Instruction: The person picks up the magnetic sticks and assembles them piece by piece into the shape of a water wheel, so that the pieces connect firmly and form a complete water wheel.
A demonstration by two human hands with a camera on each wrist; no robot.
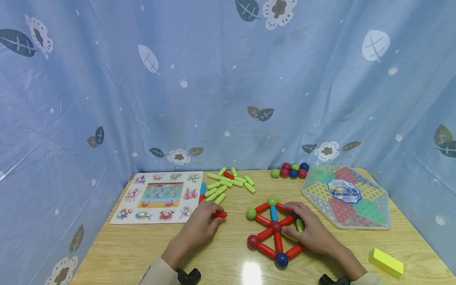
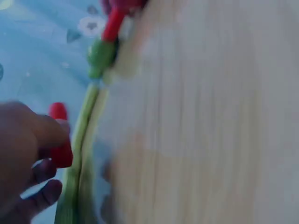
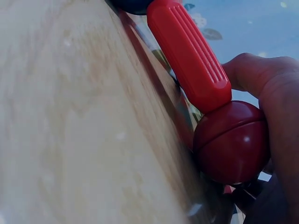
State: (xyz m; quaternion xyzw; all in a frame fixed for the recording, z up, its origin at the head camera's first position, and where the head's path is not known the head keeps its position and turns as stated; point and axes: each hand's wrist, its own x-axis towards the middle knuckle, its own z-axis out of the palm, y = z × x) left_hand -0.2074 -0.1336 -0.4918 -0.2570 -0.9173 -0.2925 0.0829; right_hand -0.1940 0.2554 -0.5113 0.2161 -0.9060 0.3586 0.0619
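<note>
My left hand (image 1: 201,223) pinches a short red magnetic rod (image 1: 220,215) between thumb and fingers, just over the table; the left wrist view shows this red rod (image 2: 61,156) upright in the grip. A wheel-shaped frame of magnetic rods and balls lies flat to the right, with a dark red ball (image 1: 276,227) at its hub. My right hand (image 1: 311,227) holds the frame's right side, fingers by a blue ball and thumb near the hub, hiding part of it. Close up in the right wrist view, a red ball (image 3: 232,142) joins a ribbed red rod (image 3: 189,56) beside the palm.
Loose green rods (image 1: 221,190) lie behind the left hand, beside a sea-animal puzzle board (image 1: 121,209). Several balls (image 1: 293,173) sit at the back. A hexagonal game box (image 1: 367,226) is at the right, with a yellow block (image 1: 386,262) near the front right.
</note>
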